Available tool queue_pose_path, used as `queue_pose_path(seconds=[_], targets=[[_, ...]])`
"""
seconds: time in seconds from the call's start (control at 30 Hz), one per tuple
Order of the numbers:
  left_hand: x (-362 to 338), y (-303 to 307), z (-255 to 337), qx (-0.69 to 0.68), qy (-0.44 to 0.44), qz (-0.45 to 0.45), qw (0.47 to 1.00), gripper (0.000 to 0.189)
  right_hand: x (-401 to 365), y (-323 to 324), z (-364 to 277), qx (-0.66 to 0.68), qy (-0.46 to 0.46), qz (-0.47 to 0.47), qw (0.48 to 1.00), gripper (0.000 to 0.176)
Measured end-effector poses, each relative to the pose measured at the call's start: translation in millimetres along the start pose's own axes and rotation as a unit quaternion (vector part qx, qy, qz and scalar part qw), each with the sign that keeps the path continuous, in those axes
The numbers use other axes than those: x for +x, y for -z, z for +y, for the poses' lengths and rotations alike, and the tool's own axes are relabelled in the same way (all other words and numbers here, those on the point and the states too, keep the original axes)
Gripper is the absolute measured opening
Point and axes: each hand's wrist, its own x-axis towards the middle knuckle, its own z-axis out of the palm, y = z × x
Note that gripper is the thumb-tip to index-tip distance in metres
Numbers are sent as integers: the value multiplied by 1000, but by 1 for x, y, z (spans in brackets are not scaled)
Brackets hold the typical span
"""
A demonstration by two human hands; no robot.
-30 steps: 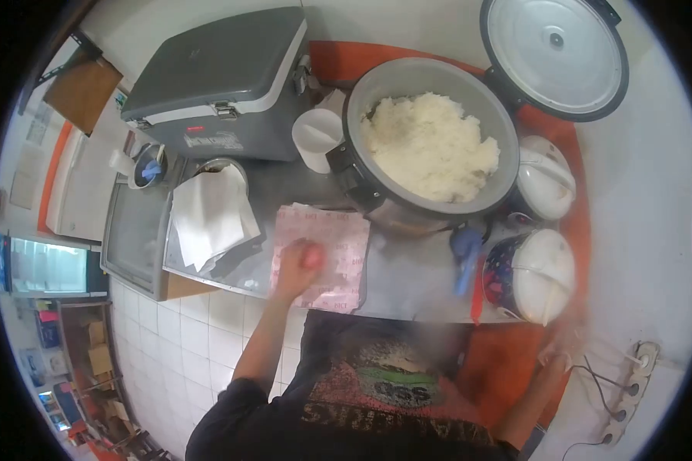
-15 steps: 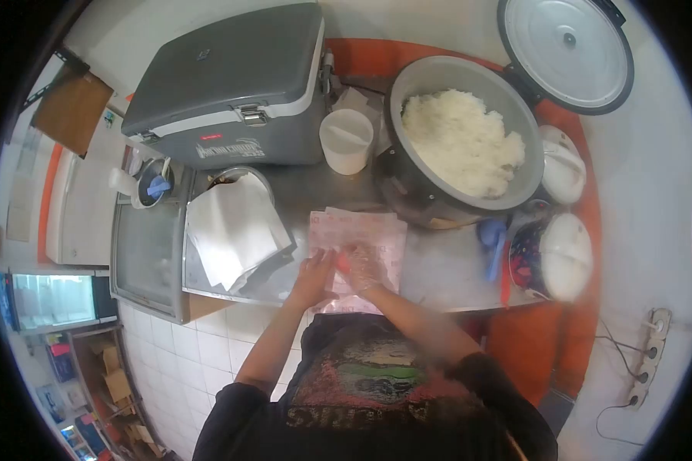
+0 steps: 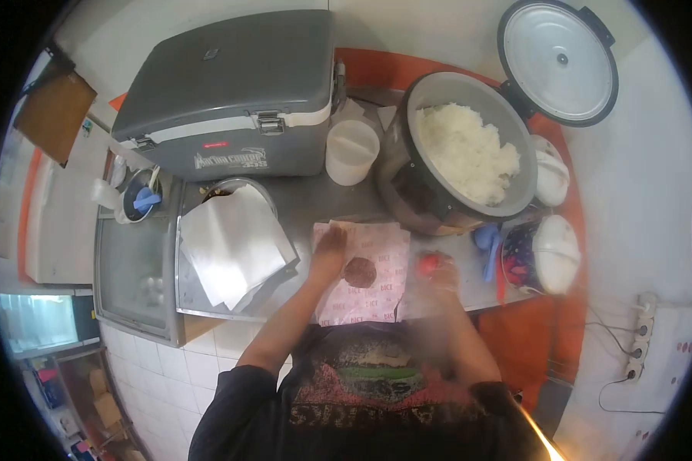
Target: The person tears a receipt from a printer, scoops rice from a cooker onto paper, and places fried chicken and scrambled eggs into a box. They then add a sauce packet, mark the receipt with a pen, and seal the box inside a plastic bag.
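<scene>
Metal counter: brown disc uncovered on pink paper; left hand touches paper, fingers unclear; right hand grips red object.

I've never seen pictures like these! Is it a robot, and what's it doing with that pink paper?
No robot here, just a person with two bare hands. A camera on their head took every picture, looking forward and down. The left hand rests on the pink paper, near a round brown patch. The right hand holds something small and red, too blurry to name. The paper lies on a metal counter. Behind it is a big open pot of white rice.
</scene>
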Motion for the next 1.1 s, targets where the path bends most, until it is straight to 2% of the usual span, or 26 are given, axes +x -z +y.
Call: queue_pose_path(seconds=[0.07, 0.1, 0.17, 0.23, 0.27, 0.3, 0.37, 0.4, 0.47, 0.5, 0.57, 0.6, 0.63, 0.7, 0.73, 0.8, 0.87, 1.0, 1.1], targets=[[-2, -6, -2, -9, -15, -5, 1000, 54, 0, -17, 25, -105, 37, 84, 990, 46], [-3, -10, -4, -12, -22, -8, 1000, 55, -2, -17, 27, -94, 27, 139, 986, 43], [-3, -2, -1, -52, -24, -29, 998, 52, -20, 29, -7, -72, 4, 245, 967, 37], [4, 7, 4, -94, -1, -55, 994, 50, -30, 96, -67, 93, -112, 161, 976, 33], [7, 10, 6, -116, 24, -73, 990, 50, -31, 112, -84, 175, -168, 116, 963, 32], [10, 13, 9, -138, 50, -91, 985, 50, -29, 103, -83, 147, -104, 151, 972, 32], [27, 15, 17, -158, 52, -32, 986, 41, -24, 83, -81, 88, 24, 216, 972, 31], [35, 17, 19, -168, 53, -3, 984, 36, -24, 78, -85, 121, 18, 208, 971, 30], [54, 16, 12, -163, 29, -108, 980, 30, -20, 79, -110, 187, 9, 189, 964, 28], [61, 17, 10, -160, 17, -160, 974, 27, -15, 81, -122, 170, 43, 158, 972, 29], [67, 21, 8, -74, -38, -87, 993, 18, -1, 84, -145, 136, 113, 95, 980, 31], [68, 23, 8, -31, -65, -51, 996, 13, 7, 77, -153, 289, 125, 69, 947, 33], [68, 32, 12, -9, -96, -63, 993, 11, 14, 64, -158, 436, 132, 40, 889, 36], [60, 57, 21, 32, -156, -94, 983, 8, 22, 50, -160, 511, 132, -42, 848, 43], [49, 61, 25, 15, -152, -119, 981, 8, 29, 49, -160, 446, 133, -93, 880, 48], [16, 67, 33, -17, -143, -166, 976, 9, 27, 59, -168, 276, 197, -159, 927, 56], [-5, 78, 43, -42, -159, -147, 975, 12, 12, 94, -191, 65, 315, -183, 929, 65], [-22, 80, 43, -55, -197, -114, 972, 17, -34, 41, -176, -25, 323, -163, 932, 69], [-28, 66, 28, 19, -59, 49, 997, 18, -51, 36, -157, -53, 320, -139, 935, 68]])
